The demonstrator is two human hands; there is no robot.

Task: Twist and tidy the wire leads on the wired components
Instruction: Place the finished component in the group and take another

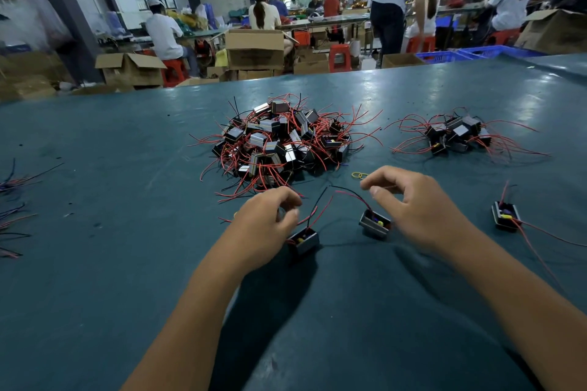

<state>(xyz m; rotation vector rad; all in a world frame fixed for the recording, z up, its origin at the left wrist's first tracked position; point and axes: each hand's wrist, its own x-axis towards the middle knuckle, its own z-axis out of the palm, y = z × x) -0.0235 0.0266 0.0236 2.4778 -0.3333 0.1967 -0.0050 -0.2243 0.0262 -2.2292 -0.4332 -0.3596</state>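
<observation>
Two small black box components lie on the green table in front of me. The nearer component [304, 240] sits by my left hand [266, 227], whose curled fingers pinch its red and black leads [313, 216]. The other component [375, 225] lies just left of my right hand [413, 203], its leads [352, 194] arcing up and free. My right thumb and forefinger are pinched together on what looks like a thin yellowish rubber band. More yellow rubber bands [359, 174] lie just beyond those fingertips.
A big heap of wired components [279, 140] sits behind my hands, with a smaller group [454, 135] at the back right. A single component [505, 216] lies at right and loose wires [12, 200] at the left edge. Seated and standing people, boxes and stools fill the room beyond.
</observation>
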